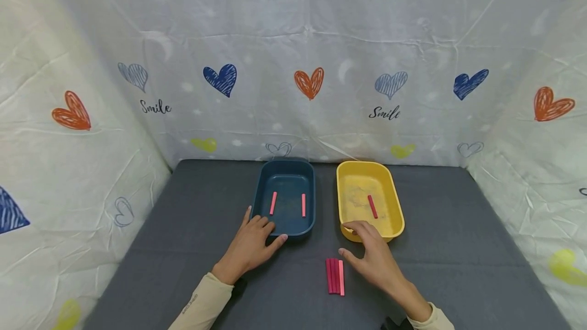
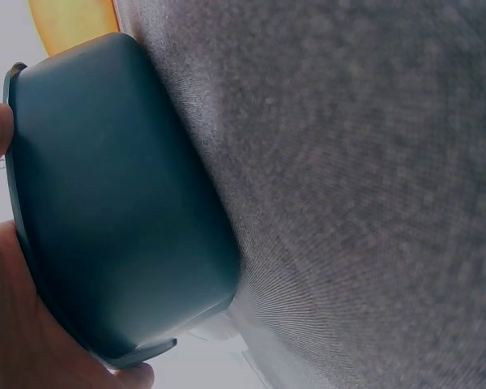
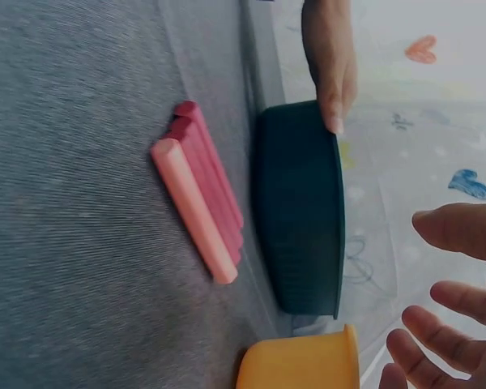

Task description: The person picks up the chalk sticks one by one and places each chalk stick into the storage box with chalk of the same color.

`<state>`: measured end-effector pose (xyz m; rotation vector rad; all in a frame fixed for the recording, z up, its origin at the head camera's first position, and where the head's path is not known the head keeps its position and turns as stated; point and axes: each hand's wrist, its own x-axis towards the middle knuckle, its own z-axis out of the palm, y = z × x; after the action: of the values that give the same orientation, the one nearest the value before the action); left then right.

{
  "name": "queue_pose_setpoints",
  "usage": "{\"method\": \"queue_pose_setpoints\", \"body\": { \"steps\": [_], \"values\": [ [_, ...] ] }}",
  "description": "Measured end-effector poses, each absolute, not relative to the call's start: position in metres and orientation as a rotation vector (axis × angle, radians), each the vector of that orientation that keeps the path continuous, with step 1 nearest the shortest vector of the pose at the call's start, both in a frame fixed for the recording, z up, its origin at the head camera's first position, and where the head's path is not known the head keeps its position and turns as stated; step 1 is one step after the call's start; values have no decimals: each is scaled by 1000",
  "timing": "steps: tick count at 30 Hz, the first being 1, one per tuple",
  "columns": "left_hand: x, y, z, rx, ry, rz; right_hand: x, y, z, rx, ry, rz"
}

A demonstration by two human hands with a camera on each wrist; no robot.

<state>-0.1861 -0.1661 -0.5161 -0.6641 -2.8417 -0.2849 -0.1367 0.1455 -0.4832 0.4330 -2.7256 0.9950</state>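
Down on the grey cloth-covered table, the left hand rests against the near left corner of the dark blue rectangular plastic tray, fingers relaxed, thumb on its wall. The right hand hovers spread and empty, with the bundle of pink-red sticks just beside its thumb and the yellow rectangular plastic tray beyond its fingertips.

Two bare hands, the left hand and the right hand, with no rings or gloves. Both forearms wear long cream-coloured sleeves ending at the wrist; the left sleeve has small dark lettering along it. A dark strap-like item sits beside each wrist
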Motion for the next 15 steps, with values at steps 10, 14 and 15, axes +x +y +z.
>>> {"method": "queue_pose_setpoints", "body": {
  "steps": [10,14,15],
  "values": [
    [-184,-165,-517,-669,-2855,-298,-119,155,-493,449,-2717,980],
    [-185,-165,-514,-673,-2847,-319,-114,156,-496,432,-2788,998],
    [-186,-165,-513,-675,-2838,-320,-114,156,-497,435,-2808,1005]
  ]
}}
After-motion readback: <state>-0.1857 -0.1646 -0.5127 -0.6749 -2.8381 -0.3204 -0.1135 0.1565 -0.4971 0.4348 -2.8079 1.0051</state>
